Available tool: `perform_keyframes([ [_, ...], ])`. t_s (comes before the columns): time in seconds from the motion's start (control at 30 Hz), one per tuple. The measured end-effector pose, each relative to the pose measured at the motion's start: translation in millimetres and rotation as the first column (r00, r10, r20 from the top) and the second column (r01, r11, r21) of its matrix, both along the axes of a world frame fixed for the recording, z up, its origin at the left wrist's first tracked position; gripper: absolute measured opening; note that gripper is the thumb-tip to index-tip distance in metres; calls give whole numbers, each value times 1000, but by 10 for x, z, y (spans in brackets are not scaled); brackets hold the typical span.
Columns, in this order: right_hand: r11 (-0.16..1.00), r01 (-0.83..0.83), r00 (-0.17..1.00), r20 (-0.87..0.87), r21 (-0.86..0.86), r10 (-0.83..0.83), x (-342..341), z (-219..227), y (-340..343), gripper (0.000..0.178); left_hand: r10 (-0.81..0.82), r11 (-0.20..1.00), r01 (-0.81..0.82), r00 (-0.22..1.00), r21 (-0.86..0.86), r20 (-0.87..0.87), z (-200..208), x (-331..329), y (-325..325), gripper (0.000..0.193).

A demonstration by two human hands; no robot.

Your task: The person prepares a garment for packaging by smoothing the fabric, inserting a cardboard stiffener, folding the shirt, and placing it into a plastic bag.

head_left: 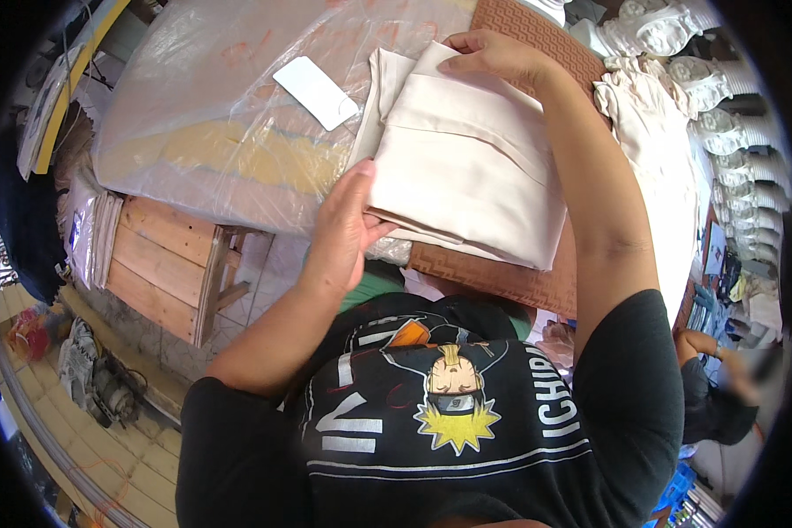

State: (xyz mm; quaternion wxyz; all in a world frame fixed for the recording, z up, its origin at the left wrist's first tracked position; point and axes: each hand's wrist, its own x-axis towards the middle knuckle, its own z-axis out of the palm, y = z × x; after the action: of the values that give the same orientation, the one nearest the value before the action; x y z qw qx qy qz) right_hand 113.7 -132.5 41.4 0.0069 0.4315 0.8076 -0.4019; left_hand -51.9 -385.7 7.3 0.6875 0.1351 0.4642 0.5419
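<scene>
A folded cream-coloured cloth [462, 167], several layers thick, lies in front of me on a brown patterned mat [502, 275]. My left hand [348, 224] holds its near left corner, the thumb on top and the fingers at the lower layers. At the far edge, my right hand [493, 57] grips the cloth between thumb and fingers, with some fingertips hidden. A narrow strip or fold runs across the upper face of the cloth. Left of it, a white card [317, 92] with rounded corners rests on a large plastic-wrapped bundle [229, 114].
Loose cream cloth [647, 123] is heaped to the right, beside a row of white wrapped bundles [735, 136]. A slatted wooden bench [158, 264] stands at the left, near a stack of plastic-wrapped packs [94, 229]. Another person [713, 392] is at the lower right.
</scene>
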Motion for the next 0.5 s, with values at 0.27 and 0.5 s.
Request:
perform_keyframes([
  [0.27,993,-17,982,-187,-114,-5,-156,-68,30,22,-266,953,302,861,16,-435,-101,-199,7,49],
  [0.5,999,23,989,-147,-46,-30,-258,-176,-64,22,-223,918,392,379,-63,-898,102,-300,-66,43],
])
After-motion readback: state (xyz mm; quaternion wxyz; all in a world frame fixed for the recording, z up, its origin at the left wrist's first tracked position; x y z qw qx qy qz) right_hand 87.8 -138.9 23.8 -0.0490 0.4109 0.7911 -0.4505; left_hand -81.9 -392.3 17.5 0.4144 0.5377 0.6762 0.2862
